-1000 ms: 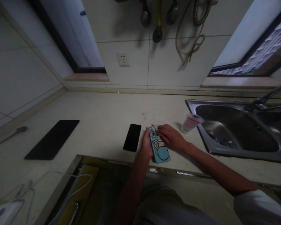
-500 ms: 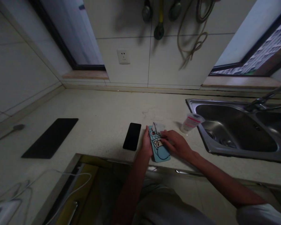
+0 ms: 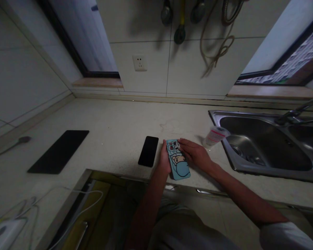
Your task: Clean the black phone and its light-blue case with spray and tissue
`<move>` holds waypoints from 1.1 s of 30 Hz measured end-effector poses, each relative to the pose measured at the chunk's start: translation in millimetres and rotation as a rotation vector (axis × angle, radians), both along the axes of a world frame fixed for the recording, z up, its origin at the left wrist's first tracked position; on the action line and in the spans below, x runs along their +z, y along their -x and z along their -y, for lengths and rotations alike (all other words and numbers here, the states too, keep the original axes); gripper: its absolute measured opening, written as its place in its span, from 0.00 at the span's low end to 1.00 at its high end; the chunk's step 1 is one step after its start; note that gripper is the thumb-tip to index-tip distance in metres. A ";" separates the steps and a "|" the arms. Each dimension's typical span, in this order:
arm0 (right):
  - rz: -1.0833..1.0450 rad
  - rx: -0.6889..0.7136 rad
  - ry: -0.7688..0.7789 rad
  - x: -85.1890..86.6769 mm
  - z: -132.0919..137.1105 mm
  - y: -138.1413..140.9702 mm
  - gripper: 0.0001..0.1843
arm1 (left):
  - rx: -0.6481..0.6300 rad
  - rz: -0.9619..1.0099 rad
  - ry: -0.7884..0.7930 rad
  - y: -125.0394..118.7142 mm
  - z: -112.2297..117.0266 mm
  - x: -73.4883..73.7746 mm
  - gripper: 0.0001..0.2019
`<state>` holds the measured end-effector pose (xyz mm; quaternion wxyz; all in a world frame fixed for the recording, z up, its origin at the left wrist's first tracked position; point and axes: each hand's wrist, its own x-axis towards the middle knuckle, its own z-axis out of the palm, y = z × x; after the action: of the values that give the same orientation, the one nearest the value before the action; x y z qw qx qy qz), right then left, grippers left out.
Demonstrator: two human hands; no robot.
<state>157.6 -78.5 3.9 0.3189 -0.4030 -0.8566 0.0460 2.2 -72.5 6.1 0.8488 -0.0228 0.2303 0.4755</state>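
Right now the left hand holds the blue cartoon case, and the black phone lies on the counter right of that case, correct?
Wrong side: in the head view the black phone lies on the counter left of the blue cartoon case, which the left hand holds.

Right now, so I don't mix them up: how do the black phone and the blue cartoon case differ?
The black phone is plain and dark; the blue cartoon case carries a drawing. The black phone lies untouched on the counter; the left hand holds the case. Both are oblong.
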 end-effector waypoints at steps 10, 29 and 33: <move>0.013 0.149 -0.080 4.7 56.7 10.7 0.13 | 0.028 -0.055 -0.018 4.0 -0.1 -11.0 0.35; 0.060 -0.074 0.026 3.1 47.8 0.9 0.13 | 0.029 -0.061 0.002 7.0 0.1 -8.3 0.33; 0.033 0.017 0.051 7.3 70.7 13.8 0.11 | 0.105 -0.110 -0.005 9.7 -0.6 -13.3 0.32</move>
<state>143.7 -149.2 11.3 0.2941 -0.4045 -0.8636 0.0639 -7.5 -71.9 -7.3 0.8088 -0.0064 0.2739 0.5205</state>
